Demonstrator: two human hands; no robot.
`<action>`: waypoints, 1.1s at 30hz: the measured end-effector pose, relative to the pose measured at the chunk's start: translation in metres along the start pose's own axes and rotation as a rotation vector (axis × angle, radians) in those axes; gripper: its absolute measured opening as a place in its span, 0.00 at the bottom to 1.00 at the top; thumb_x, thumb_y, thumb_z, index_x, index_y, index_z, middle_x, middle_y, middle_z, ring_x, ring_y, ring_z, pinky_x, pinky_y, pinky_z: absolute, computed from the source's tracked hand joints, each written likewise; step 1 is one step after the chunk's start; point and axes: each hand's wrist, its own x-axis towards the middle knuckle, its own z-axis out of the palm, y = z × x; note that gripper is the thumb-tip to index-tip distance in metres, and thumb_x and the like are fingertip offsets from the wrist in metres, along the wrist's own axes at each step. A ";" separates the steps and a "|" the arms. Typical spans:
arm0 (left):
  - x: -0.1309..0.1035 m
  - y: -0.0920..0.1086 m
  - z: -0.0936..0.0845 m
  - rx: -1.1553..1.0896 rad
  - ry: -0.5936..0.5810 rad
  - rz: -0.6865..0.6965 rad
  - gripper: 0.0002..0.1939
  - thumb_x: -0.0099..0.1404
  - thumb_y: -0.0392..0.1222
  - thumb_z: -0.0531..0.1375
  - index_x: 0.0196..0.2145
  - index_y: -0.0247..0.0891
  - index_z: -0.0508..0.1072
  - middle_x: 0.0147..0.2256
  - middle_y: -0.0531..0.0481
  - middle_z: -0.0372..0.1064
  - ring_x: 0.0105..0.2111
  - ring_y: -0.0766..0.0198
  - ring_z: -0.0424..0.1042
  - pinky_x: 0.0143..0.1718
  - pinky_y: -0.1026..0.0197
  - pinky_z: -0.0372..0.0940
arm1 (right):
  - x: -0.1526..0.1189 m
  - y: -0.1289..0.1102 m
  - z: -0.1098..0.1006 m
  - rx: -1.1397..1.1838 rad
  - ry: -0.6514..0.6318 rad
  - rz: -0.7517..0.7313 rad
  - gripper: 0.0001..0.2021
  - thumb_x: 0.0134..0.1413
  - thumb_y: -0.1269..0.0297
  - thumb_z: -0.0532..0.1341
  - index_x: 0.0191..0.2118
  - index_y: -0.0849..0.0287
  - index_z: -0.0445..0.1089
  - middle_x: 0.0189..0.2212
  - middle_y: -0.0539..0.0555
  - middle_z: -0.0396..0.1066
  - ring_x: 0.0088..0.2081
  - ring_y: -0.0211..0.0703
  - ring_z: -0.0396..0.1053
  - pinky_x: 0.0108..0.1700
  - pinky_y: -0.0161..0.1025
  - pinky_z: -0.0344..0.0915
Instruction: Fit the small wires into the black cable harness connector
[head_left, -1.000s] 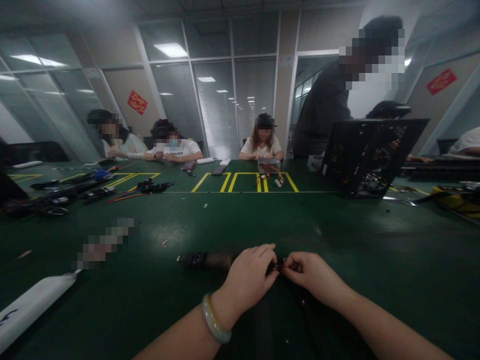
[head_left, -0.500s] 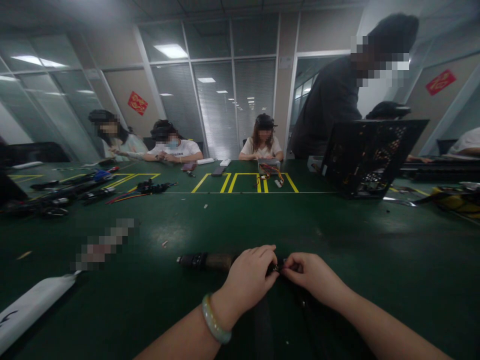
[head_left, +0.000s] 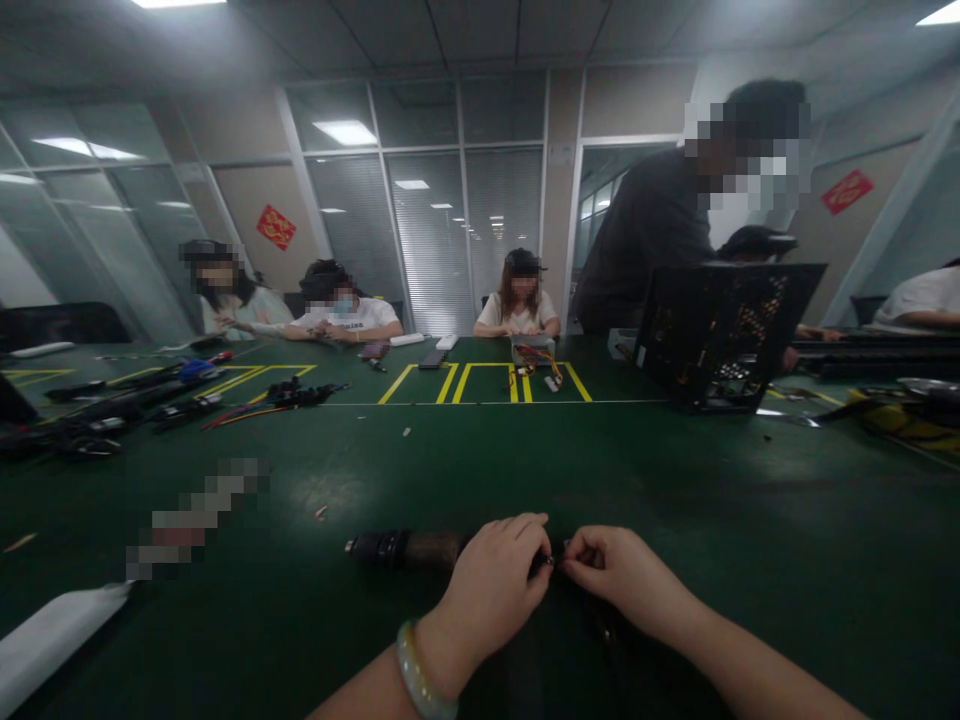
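A dark cylindrical object with a brown middle section (head_left: 431, 550) and a small metal tip at its left end lies across the green table (head_left: 420, 640). My left hand (head_left: 502, 575), with a pale bangle (head_left: 420, 670) at the wrist, is closed over the right part of this object. A tiny shiny piece shows by its thumb and fingertips. Close beside it, my right hand (head_left: 615, 570) is closed in a pinch at the object's right end. What sits between those fingertips is too small and dark to name. Something dark, hard to make out, lies below my right hand.
A black computer case (head_left: 724, 340) stands at the back right, where a standing person leans over. Several people sit across the table. Black cables (head_left: 292, 390) lie at the left. A white packet (head_left: 60, 625) is at the near left; yellow tape (head_left: 487, 366) marks the far side.
The view has tilted up slightly, so everything appears a little lower. Both hands keep nearly the same hold and place on the object.
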 end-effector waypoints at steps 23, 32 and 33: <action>0.000 0.003 -0.004 -0.025 -0.021 0.010 0.09 0.61 0.32 0.59 0.38 0.43 0.68 0.53 0.53 0.67 0.51 0.58 0.67 0.52 0.52 0.61 | 0.001 0.004 0.005 -0.020 0.058 -0.039 0.05 0.54 0.64 0.62 0.32 0.58 0.75 0.27 0.48 0.75 0.29 0.38 0.70 0.28 0.30 0.59; 0.000 0.000 -0.001 -0.017 -0.025 0.001 0.08 0.61 0.32 0.60 0.37 0.43 0.68 0.53 0.53 0.67 0.51 0.58 0.67 0.52 0.51 0.61 | 0.001 0.003 0.004 -0.011 0.049 -0.045 0.05 0.55 0.65 0.62 0.33 0.58 0.75 0.27 0.48 0.75 0.29 0.38 0.70 0.29 0.30 0.58; 0.000 0.000 -0.001 -0.017 -0.022 0.000 0.08 0.61 0.32 0.60 0.38 0.43 0.68 0.54 0.53 0.66 0.51 0.58 0.66 0.52 0.51 0.61 | 0.001 0.003 0.004 -0.013 0.050 -0.043 0.05 0.54 0.65 0.62 0.33 0.58 0.75 0.27 0.48 0.75 0.28 0.38 0.69 0.28 0.30 0.58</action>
